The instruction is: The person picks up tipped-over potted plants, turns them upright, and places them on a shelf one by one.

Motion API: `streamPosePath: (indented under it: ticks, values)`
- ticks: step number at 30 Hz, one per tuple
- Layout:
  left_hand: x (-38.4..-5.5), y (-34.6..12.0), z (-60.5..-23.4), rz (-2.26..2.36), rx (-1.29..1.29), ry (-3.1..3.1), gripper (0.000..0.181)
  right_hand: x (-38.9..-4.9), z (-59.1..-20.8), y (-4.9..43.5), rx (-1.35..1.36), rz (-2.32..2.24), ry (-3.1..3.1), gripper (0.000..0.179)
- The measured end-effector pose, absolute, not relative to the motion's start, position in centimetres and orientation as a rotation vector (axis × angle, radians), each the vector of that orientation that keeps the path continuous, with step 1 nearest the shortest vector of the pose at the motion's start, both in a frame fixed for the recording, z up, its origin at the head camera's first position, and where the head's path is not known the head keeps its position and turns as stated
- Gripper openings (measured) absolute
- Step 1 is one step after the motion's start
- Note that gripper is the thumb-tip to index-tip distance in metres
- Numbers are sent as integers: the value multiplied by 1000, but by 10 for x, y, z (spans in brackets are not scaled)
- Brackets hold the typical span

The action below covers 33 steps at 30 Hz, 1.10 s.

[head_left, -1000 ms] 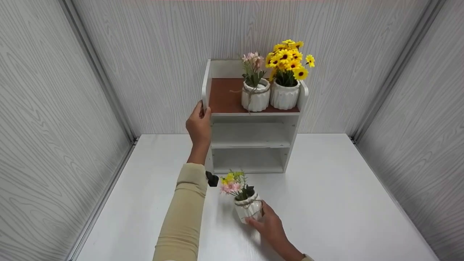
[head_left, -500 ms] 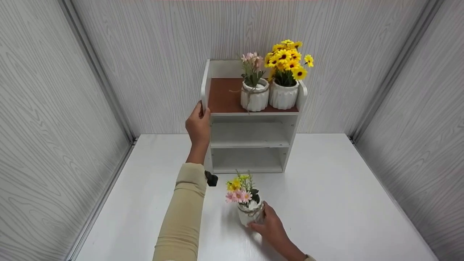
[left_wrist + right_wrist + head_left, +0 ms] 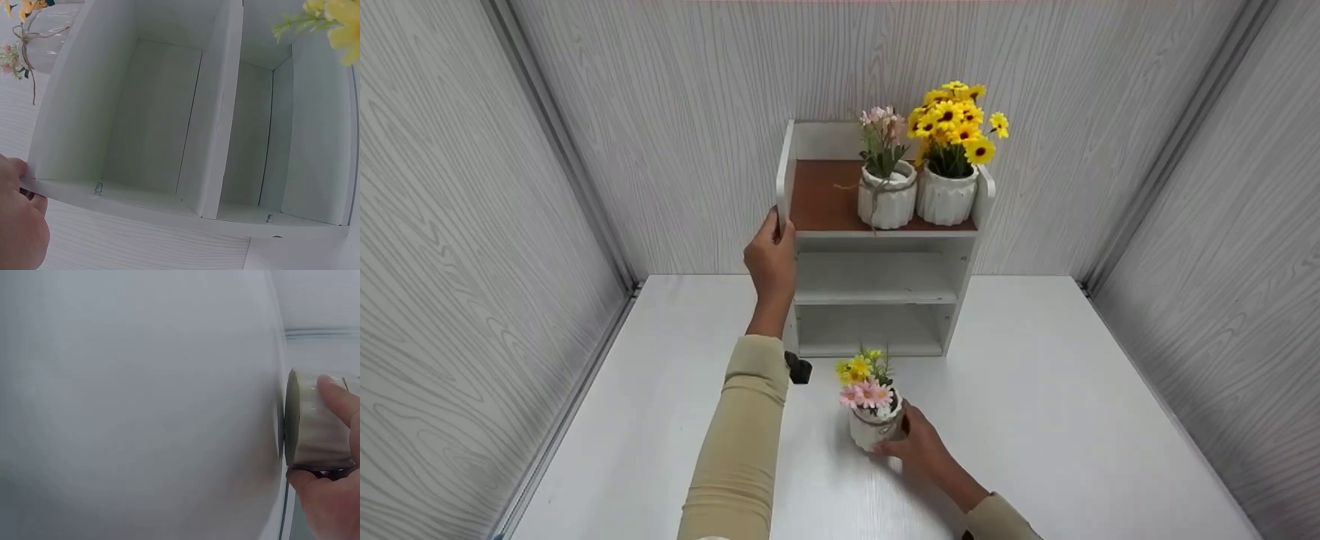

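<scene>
My left hand (image 3: pixel 771 259) grips the left side panel of a small white shelf (image 3: pixel 877 302), just below the level of its brown top. In the left wrist view the fingers of that hand (image 3: pixel 19 208) curl round the panel's edge. Low in front of the shelf, my right hand (image 3: pixel 919 444) holds a white ribbed flowerpot (image 3: pixel 871 429) by its right side, thumb toward the front. Pink and yellow flowers (image 3: pixel 866 382) rise from this pot, and twine circles its rim. The right wrist view shows the pot's base (image 3: pixel 291 419) close to the white table.
On the shelf top stand a pot with pale pink flowers (image 3: pixel 887 201) and, to its right, a pot with yellow flowers (image 3: pixel 949 196). Two lower compartments face forward. Grey wood-patterned panels (image 3: pixel 697 112) enclose the white table (image 3: pixel 1057 420) at the back and sides.
My right hand has turned the held pot from a leftward tilt to more upright, and it has shifted slightly right and toward the shelf. The left hand stays on the side panel.
</scene>
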<state>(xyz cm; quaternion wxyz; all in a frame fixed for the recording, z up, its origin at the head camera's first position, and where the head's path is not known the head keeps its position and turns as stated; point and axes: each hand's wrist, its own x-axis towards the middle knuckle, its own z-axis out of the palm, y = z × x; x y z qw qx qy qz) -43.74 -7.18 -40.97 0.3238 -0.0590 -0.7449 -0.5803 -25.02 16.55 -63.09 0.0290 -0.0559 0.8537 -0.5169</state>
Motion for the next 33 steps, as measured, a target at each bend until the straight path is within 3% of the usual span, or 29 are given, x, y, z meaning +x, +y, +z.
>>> streamPosePath:
  ticks: [16,25,33]
  values:
    - [-439,-73,-412,-1482,-154,-1934,41,-254,-632,173,-293,-1483,2621,100]
    - [-438,-71,-412,-1499,-157,-1942,41,-243,-618,195,-472,-1532,2498,110]
    - [-437,-71,-412,-1555,-159,-1943,44,-240,-612,178,-319,-1560,2571,110]
